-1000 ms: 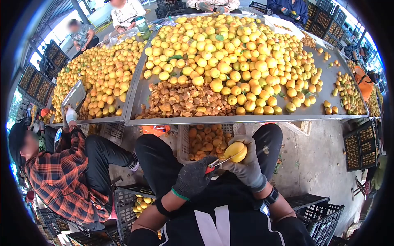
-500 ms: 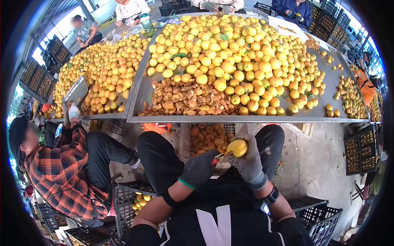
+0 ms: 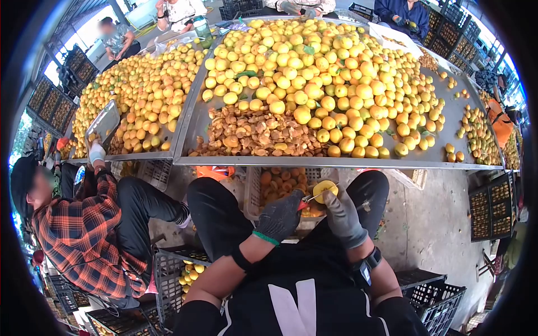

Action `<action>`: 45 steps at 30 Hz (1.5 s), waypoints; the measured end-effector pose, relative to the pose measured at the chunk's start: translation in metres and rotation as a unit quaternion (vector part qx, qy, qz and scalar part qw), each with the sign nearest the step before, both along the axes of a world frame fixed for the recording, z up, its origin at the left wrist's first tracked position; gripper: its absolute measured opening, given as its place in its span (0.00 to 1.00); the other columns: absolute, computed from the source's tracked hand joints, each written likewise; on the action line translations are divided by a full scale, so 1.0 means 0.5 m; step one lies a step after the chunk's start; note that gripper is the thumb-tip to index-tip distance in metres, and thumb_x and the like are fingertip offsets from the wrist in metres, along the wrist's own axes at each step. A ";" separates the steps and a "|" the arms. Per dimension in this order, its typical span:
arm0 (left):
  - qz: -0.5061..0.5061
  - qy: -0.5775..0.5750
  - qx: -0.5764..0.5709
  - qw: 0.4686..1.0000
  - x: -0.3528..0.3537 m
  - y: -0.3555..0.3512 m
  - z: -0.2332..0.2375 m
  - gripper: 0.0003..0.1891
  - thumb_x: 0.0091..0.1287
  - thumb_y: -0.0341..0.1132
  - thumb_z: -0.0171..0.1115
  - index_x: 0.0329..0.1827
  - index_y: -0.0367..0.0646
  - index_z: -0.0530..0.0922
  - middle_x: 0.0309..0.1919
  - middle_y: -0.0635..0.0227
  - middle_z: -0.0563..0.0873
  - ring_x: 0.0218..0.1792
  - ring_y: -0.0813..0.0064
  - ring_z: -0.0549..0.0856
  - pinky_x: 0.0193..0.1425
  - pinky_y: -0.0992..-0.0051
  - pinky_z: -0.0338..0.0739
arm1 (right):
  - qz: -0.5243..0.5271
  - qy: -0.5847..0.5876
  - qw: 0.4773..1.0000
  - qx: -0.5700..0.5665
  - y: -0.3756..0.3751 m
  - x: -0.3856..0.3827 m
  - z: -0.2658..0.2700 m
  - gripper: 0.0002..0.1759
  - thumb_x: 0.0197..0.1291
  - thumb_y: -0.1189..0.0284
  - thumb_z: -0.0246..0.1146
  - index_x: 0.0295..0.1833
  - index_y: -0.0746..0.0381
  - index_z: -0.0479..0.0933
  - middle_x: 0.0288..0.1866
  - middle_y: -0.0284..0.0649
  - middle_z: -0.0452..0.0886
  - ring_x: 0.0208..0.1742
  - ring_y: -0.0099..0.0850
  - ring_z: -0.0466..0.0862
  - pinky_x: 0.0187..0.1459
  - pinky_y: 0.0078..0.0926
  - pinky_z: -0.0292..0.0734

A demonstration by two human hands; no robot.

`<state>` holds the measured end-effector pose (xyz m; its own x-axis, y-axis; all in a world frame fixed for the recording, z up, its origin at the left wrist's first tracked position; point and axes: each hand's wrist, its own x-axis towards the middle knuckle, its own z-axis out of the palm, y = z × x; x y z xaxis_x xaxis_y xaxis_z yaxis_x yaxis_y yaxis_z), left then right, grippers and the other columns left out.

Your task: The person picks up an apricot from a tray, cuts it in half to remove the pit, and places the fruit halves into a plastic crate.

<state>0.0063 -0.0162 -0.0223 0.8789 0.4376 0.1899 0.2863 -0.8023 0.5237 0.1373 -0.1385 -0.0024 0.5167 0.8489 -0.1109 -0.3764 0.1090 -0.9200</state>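
Note:
My left hand point(image 3: 277, 217), in a dark glove with a green cuff, is closed round a small red-handled tool point(image 3: 303, 205). Its thin metal end touches a yellow fruit point(image 3: 324, 189). The fingers of my right hand point(image 3: 344, 218), in a grey glove, grip that fruit from the right. Both hands are between my knees, just below the table's front edge. Fruit halves lie in a light crate point(image 3: 253, 193) behind and below them. On the metal table point(image 3: 336, 162) a pile of whole yellow fruit point(image 3: 302, 73) rises behind a heap of brown, wrinkled pieces point(image 3: 260, 134).
To my left sits a person in a plaid shirt point(image 3: 84, 241). Other people sit across the table. Black crates stand by my left side point(image 3: 168, 280), by my right side point(image 3: 434, 302) and further right point(image 3: 493, 207). A green-capped bottle point(image 3: 202, 28) stands at the back left.
Both hands have moved slightly up and away from me with the fruit and tool. The fruit has turned in my right hand. Across the table at the left, a person's hand has risen.

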 end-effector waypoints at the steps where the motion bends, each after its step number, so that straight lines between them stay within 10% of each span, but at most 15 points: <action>1: 0.001 -0.020 -0.003 1.000 0.000 0.001 -0.002 0.17 0.64 0.37 0.59 0.54 0.41 0.74 0.32 0.50 0.84 0.33 0.51 0.84 0.36 0.56 0.77 | -0.010 -0.007 1.000 -0.007 0.001 -0.002 -0.002 0.28 0.64 0.59 0.64 0.60 0.66 0.65 0.49 0.37 0.77 0.52 0.24 0.76 0.54 0.23 0.73; 8: -0.058 0.005 -0.098 0.993 -0.040 0.027 0.036 0.18 0.66 0.41 0.62 0.53 0.40 0.77 0.33 0.53 0.84 0.36 0.57 0.86 0.39 0.63 0.79 | -0.056 0.211 0.973 0.080 0.006 0.024 -0.069 0.29 0.64 0.53 0.61 0.60 0.62 0.67 0.55 0.38 0.73 0.52 0.27 0.75 0.51 0.24 0.72; 10: 0.016 -0.025 -0.414 0.910 -0.045 0.046 0.087 0.16 0.63 0.38 0.65 0.50 0.40 0.77 0.39 0.55 0.83 0.41 0.58 0.84 0.46 0.63 0.78 | -0.032 0.256 0.962 0.094 -0.003 0.027 -0.075 0.27 0.63 0.54 0.61 0.59 0.60 0.68 0.55 0.39 0.74 0.48 0.27 0.76 0.46 0.24 0.73; 16: -0.060 -0.049 -0.196 0.978 -0.020 0.042 0.116 0.36 0.53 0.50 0.73 0.62 0.47 0.70 0.52 0.59 0.81 0.50 0.58 0.83 0.52 0.64 0.78 | 0.135 0.406 0.903 0.044 -0.001 -0.037 -0.020 0.27 0.59 0.56 0.66 0.57 0.59 0.69 0.55 0.39 0.74 0.47 0.29 0.77 0.47 0.25 0.75; 17: -0.078 -0.043 -0.159 0.983 -0.016 0.041 0.123 0.36 0.53 0.51 0.73 0.63 0.47 0.70 0.53 0.59 0.81 0.51 0.58 0.83 0.53 0.64 0.78 | 0.094 0.078 0.991 0.050 -0.003 -0.063 -0.008 0.22 0.64 0.59 0.60 0.58 0.59 0.68 0.55 0.39 0.75 0.50 0.28 0.77 0.50 0.26 0.75; 18: -0.095 -0.036 -0.123 0.987 -0.014 0.040 0.125 0.37 0.52 0.52 0.73 0.63 0.47 0.71 0.53 0.59 0.81 0.52 0.58 0.82 0.54 0.64 0.78 | 0.043 -0.258 0.964 0.051 -0.005 -0.077 0.001 0.17 0.69 0.63 0.53 0.58 0.59 0.67 0.56 0.38 0.75 0.53 0.27 0.77 0.52 0.26 0.75; 29: -0.131 -0.160 -0.142 0.968 0.012 0.011 0.079 0.31 0.54 0.41 0.72 0.61 0.43 0.74 0.55 0.59 0.81 0.52 0.61 0.81 0.59 0.67 0.74 | -0.164 -0.133 0.977 0.003 0.038 -0.107 0.050 0.14 0.73 0.69 0.44 0.46 0.66 0.73 0.45 0.37 0.76 0.46 0.23 0.76 0.48 0.23 0.71; 34: -0.061 -0.180 -0.273 0.943 0.017 -0.019 0.065 0.26 0.60 0.37 0.66 0.62 0.37 0.73 0.57 0.62 0.80 0.55 0.72 0.80 0.61 0.71 0.72 | -0.231 -0.422 0.877 0.010 0.052 -0.094 0.063 0.10 0.67 0.74 0.47 0.39 0.67 0.72 0.38 0.45 0.73 0.38 0.36 0.75 0.42 0.30 0.70; 36: 0.006 -0.305 -0.577 0.758 0.022 -0.041 0.096 0.18 0.66 0.36 0.62 0.58 0.41 0.77 0.46 0.68 0.83 0.45 0.74 0.82 0.52 0.75 0.77 | -0.236 -0.421 0.875 0.030 0.058 -0.093 0.074 0.09 0.64 0.75 0.49 0.41 0.68 0.73 0.38 0.48 0.72 0.38 0.42 0.75 0.43 0.31 0.71; 38: 0.027 -0.263 -0.589 0.763 0.015 -0.011 0.096 0.17 0.69 0.30 0.57 0.60 0.38 0.74 0.44 0.75 0.81 0.44 0.85 0.79 0.52 0.79 0.75 | -0.214 -0.464 0.857 0.072 0.057 -0.090 0.089 0.11 0.65 0.73 0.48 0.42 0.68 0.73 0.39 0.48 0.72 0.40 0.39 0.76 0.45 0.31 0.71; 40: -0.123 -0.263 -0.895 0.338 0.011 0.036 0.043 0.18 0.71 0.32 0.55 0.62 0.39 0.73 0.38 0.78 0.80 0.34 0.88 0.78 0.39 0.83 0.76 | -0.188 -0.421 0.884 0.077 0.065 -0.074 0.080 0.15 0.70 0.69 0.45 0.45 0.67 0.74 0.37 0.44 0.75 0.37 0.33 0.77 0.42 0.27 0.73; 41: 0.135 -0.267 -0.735 0.609 0.045 0.002 0.030 0.19 0.72 0.41 0.53 0.62 0.44 0.72 0.30 0.79 0.77 0.20 0.88 0.72 0.21 0.86 0.69 | -0.156 -0.334 0.928 0.051 0.066 -0.073 0.087 0.18 0.72 0.65 0.43 0.47 0.66 0.74 0.37 0.42 0.76 0.34 0.31 0.77 0.39 0.24 0.74; 42: 0.133 -0.265 -0.735 0.610 0.039 0.012 0.029 0.19 0.72 0.41 0.53 0.62 0.44 0.72 0.30 0.79 0.77 0.20 0.88 0.72 0.21 0.86 0.69 | -0.123 -0.241 0.962 0.023 0.066 -0.072 0.091 0.21 0.74 0.61 0.40 0.48 0.65 0.73 0.36 0.40 0.77 0.31 0.28 0.77 0.35 0.22 0.74; 44: -0.017 -0.273 -0.898 0.345 0.013 0.045 0.027 0.21 0.72 0.53 0.50 0.57 0.47 0.73 0.29 0.77 0.78 0.14 0.87 0.66 0.14 0.87 0.60 | -0.112 -0.289 0.951 0.021 0.057 -0.053 0.036 0.26 0.75 0.55 0.36 0.51 0.65 0.73 0.36 0.39 0.79 0.27 0.25 0.77 0.30 0.18 0.74; 45: 0.030 -0.268 -0.882 0.388 0.009 0.046 0.060 0.21 0.72 0.54 0.50 0.55 0.47 0.73 0.22 0.79 0.73 0.13 0.87 0.67 0.14 0.86 0.61 | -0.065 -0.076 0.994 0.045 0.052 -0.045 0.026 0.27 0.75 0.55 0.35 0.51 0.66 0.72 0.38 0.39 0.80 0.27 0.26 0.77 0.29 0.19 0.73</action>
